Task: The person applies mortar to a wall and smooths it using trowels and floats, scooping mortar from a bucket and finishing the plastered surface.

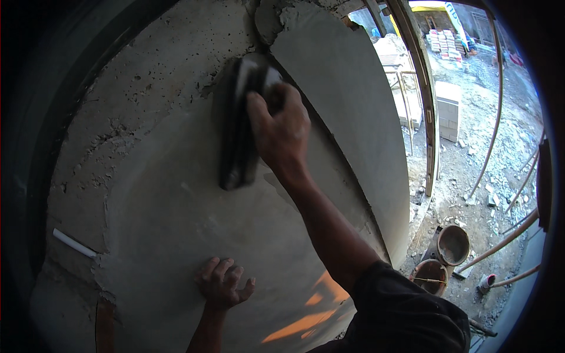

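My right hand grips a long, dark plastering trowel by its handle. Its blade lies against the upper middle of a grey plastered wall, and motion smears both the tool and the fingers. Lower down, my left hand rests on the plaster with its fingers apart and nothing in it. Smooth, damp-looking plaster surrounds both hands. Towards the upper left the surface turns to rough, pitted concrete. A dark ridge edge runs down just right of the trowel, beside a smooth grey band.
A short white pipe sticks out at the left. Wooden posts border the opening on the right. Outside, two round buckets stand on rubble ground near slanting poles; stacked blocks and piled bags lie farther off.
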Demonstrator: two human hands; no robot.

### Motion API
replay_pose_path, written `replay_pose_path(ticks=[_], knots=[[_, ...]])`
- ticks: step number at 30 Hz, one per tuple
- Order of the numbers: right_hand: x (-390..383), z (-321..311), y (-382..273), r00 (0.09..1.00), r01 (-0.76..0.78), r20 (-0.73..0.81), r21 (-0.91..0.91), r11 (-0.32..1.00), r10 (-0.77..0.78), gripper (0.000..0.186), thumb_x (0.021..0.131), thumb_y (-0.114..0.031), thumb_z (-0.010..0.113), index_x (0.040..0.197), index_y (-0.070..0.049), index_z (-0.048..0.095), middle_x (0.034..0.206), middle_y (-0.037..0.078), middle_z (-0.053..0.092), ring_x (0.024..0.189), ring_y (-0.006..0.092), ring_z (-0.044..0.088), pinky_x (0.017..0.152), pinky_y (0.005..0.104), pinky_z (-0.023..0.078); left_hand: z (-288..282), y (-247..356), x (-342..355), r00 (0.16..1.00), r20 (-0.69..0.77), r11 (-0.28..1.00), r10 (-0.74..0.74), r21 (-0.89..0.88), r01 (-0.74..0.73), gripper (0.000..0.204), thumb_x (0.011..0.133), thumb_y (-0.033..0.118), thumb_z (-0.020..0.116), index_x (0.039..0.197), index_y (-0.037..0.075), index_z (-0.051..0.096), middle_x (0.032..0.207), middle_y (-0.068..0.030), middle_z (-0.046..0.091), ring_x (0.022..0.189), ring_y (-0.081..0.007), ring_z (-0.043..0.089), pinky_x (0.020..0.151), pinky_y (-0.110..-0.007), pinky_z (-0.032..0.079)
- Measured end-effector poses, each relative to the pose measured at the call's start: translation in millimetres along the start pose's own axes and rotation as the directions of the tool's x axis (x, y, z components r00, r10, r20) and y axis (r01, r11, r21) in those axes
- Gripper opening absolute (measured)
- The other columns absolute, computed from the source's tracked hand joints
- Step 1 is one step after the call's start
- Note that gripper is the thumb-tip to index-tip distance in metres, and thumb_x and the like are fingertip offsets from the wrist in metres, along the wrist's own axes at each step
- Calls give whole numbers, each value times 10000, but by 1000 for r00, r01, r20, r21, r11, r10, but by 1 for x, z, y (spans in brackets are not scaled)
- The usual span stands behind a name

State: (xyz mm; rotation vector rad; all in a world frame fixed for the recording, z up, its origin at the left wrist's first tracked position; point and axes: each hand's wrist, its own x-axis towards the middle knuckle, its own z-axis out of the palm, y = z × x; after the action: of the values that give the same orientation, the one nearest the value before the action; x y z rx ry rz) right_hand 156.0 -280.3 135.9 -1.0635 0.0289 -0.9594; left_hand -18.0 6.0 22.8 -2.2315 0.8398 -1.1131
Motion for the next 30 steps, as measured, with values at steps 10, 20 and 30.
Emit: replay_pose_path(ticks=[10, 20, 30], knots=[[12, 28, -55, 940, 45, 289, 426, 904, -183, 533, 869, -322, 707, 1171, 109, 626, 1011, 256, 689, 987, 303, 683, 876, 402, 524, -2, -2, 1, 999, -37, 1000, 15, 1, -15, 326, 807, 484, 668, 908, 176, 637, 1130, -60, 575, 1175, -332, 507, 936, -495, 440], [-77, -94, 52, 903, 106, 419, 3, 994, -97, 481, 851, -197, 739, 1251, 21, 582, 1043, 151, 609, 898, 237, 625, 812, 372, 518, 1, -2, 0, 1000, -23, 999, 5, 34, -4, 312, 835, 496, 650, 877, 187, 633, 1114, -39, 595, 1200, -305, 509, 961, -498, 450], [-139, -155, 168, 922, -387, -50, -54, 920, 385, 488, 883, -190, 712, 1279, 43, 547, 1109, 159, 598, 1016, 262, 624, 888, 393, 514, 2, -2, -3, 999, 17, 998, 44, 42, -45, 305, 859, 450, 647, 924, 152, 649, 1160, -96, 570, 1234, -367, 486, 999, -528, 415]])
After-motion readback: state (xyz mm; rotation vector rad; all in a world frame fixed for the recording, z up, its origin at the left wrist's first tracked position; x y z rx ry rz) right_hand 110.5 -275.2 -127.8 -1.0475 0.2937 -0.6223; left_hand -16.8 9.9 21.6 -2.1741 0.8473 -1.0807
